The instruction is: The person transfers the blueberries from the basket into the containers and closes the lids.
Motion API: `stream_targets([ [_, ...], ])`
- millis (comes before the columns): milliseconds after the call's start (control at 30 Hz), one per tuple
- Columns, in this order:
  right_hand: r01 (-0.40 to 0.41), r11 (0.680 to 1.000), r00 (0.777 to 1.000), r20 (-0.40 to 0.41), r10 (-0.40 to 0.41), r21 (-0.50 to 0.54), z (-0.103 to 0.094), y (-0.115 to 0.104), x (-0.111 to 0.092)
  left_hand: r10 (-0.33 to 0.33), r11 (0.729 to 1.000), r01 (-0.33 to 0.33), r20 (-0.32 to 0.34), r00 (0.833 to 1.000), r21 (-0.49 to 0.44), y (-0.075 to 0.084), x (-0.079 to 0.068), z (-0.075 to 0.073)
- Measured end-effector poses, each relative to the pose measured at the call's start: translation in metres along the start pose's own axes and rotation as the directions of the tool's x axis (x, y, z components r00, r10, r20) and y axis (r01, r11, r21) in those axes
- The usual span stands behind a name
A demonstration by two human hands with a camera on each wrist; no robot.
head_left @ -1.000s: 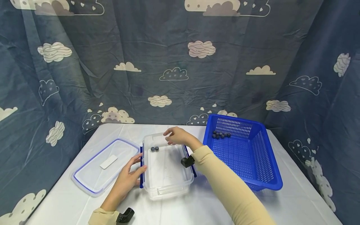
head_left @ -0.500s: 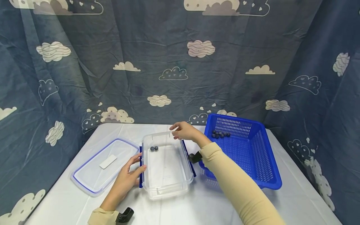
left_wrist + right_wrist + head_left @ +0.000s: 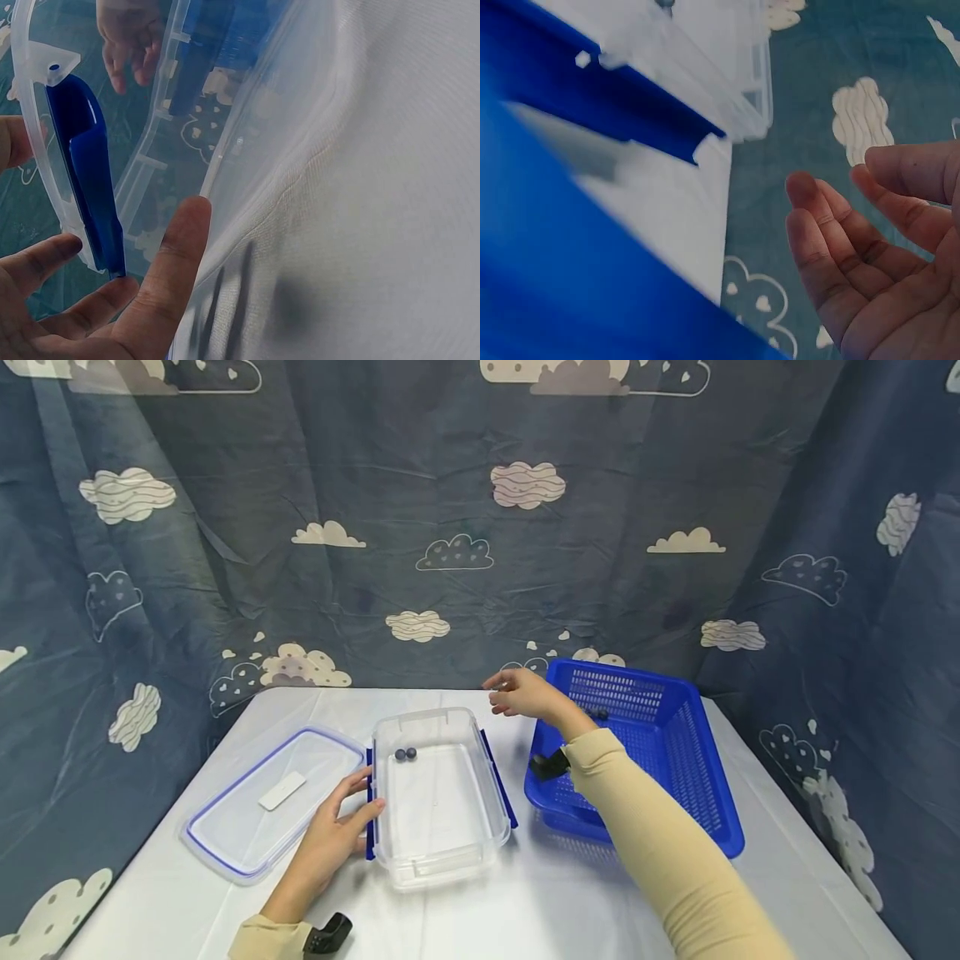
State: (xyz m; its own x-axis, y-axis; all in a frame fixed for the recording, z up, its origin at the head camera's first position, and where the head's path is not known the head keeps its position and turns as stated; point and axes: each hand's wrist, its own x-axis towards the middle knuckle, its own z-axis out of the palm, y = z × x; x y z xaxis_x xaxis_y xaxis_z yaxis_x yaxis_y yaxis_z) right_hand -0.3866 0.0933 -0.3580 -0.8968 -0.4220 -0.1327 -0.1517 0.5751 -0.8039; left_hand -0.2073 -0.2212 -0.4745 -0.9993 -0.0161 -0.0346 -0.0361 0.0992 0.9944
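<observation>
A clear plastic food container (image 3: 442,864) with blue side latches stands without its lid in the middle. Inside, two small dark blueberry-like balls (image 3: 406,754) lie near its far left corner. My left hand (image 3: 330,839) rests against the container's left side, fingers spread and fairly straight around the blue latch (image 3: 94,172) in the left wrist view. Raised above the table's far side, my right hand (image 3: 528,695) is between the container and the blue basket (image 3: 731,810); its fingers (image 3: 810,247) are loosely bent and hold nothing in the right wrist view.
The clear lid (image 3: 243,847) with a blue seal and a white label lies flat, left of the container. More dark balls (image 3: 600,714) sit in the basket's far left corner, partly hidden by the right arm. A cloud-print curtain (image 3: 457,460) surrounds the white table.
My right hand has moved from over the container to the right and away, toward the basket's far left corner. The left hand stays at the container. The two balls in it have not moved.
</observation>
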Motion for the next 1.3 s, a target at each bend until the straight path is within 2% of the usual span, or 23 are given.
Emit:
stream_targets([
  [167,-0.01,1.0,0.999,-0.033,0.01,0.007,-0.015,0.009,-0.001,0.0,1.0,0.0,0.0,1.0,-0.011,0.0,-0.001,-0.003],
  [533,-0.033,0.999,0.994,-0.104,0.034,0.009,-0.045,0.037,-0.018,0.013,1.0,-0.013,0.001,1.0,-0.011,0.0,0.001,-0.004],
  [767,-0.087,0.995,0.979,-0.18,0.096,0.056,-0.055,0.058,-0.021,0.009,1.0,-0.009,0.002,1.0,-0.017,-0.002,0.002,-0.003],
  [1033,-0.145,0.985,0.97,-0.182,0.159,0.091,-0.063,0.079,-0.021,0.009,1.0,-0.009,-0.006,1.0,-0.019,-0.003,0.002,-0.002],
  [1300,-0.188,0.981,0.958,-0.208,0.195,0.056,-0.073,0.097,-0.025,0.015,1.0,-0.015,-0.001,1.0,-0.013,-0.002,0.002,-0.002],
])
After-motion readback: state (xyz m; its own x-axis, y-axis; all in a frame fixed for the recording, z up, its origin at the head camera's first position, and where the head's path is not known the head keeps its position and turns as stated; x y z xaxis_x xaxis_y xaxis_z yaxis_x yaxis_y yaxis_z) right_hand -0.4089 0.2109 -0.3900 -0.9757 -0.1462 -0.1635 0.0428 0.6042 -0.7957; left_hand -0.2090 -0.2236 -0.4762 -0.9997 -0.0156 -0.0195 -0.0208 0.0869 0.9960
